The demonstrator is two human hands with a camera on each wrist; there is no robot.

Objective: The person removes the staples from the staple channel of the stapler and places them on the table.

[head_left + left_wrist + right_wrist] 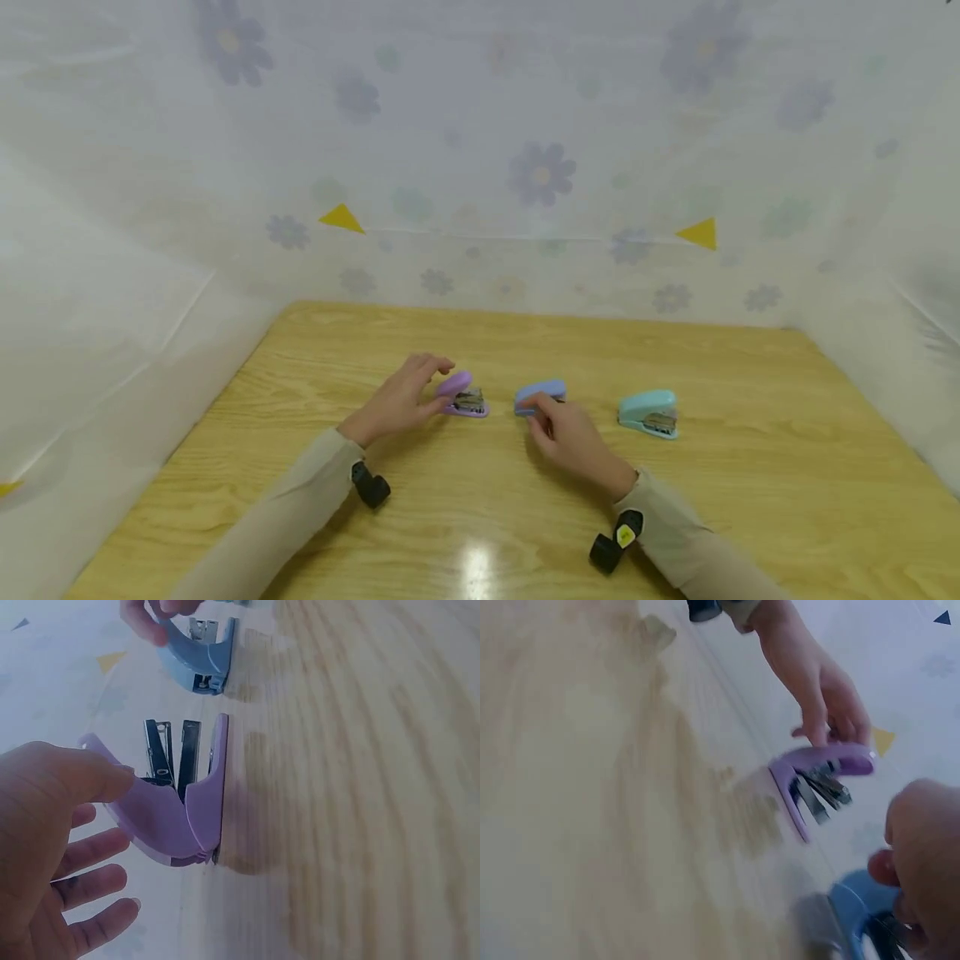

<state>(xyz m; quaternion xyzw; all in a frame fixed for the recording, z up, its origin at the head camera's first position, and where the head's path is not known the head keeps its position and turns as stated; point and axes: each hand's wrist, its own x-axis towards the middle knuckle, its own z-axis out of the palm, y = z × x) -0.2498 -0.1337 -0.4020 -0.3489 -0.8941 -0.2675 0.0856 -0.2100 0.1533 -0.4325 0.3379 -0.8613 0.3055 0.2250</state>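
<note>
A purple stapler [469, 408] stands on the table with its top raised, its metal magazine showing in the left wrist view. My left hand [405, 396] is beside it; the thumb [112, 780] touches the raised top while the other fingers stay loosely spread. To its right is a blue stapler [542, 388], its metal parts also bared in the left wrist view. My right hand [573, 437] pinches the blue stapler's top between thumb and curled fingers, hiding part of it in the head view. Farther right, a mint-green stapler [647, 407] sits untouched.
The wood-grain table [480, 492] runs back to a pale sheet [465, 117] printed with flowers, which also rises at both sides. Yellow triangles [701, 234] mark the back sheet. Each wrist carries a small black camera [371, 485].
</note>
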